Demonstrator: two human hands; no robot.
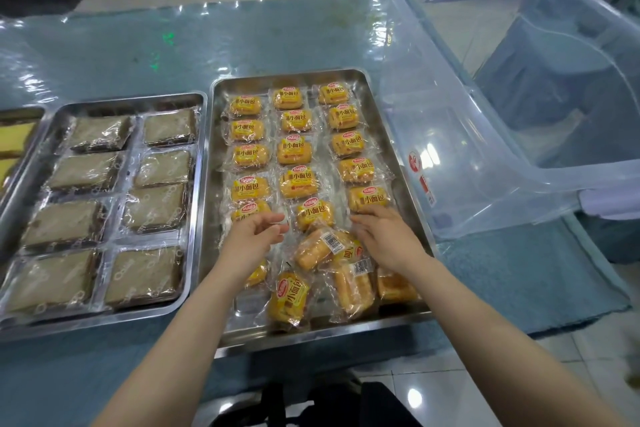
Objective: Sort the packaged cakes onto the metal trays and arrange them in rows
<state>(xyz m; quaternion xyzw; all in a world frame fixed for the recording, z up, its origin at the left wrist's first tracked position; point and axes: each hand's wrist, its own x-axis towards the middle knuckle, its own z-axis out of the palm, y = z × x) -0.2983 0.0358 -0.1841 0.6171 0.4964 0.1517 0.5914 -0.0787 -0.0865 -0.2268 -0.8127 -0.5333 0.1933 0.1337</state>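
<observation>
Fingers of the left hand (254,236) are loosely curled and slightly apart, holding nothing, hovering just above the fifth yellow pack in the left row. Fingers of the right hand (381,236) lie nearly straight, tips touching the near edge of the last pack in the right row (367,198).

Both hands are over the steel tray (388,107) of yellow-wrapped small cakes (294,149). Fifteen packs lie there in three rows of five, running away from the person, each pack's long axis crosswise, printed label up. Nearer the person, about six more packs lie jumbled (332,253), tilted at various angles, some barcode side up.

To the left, a second tray (201,135) holds eight brown square cakes (156,208) in two columns of four. A third tray (20,114) shows only at the left edge. Right of the yellow packs stands a clear plastic bin (519,97) on the blue tablecloth (138,55).
</observation>
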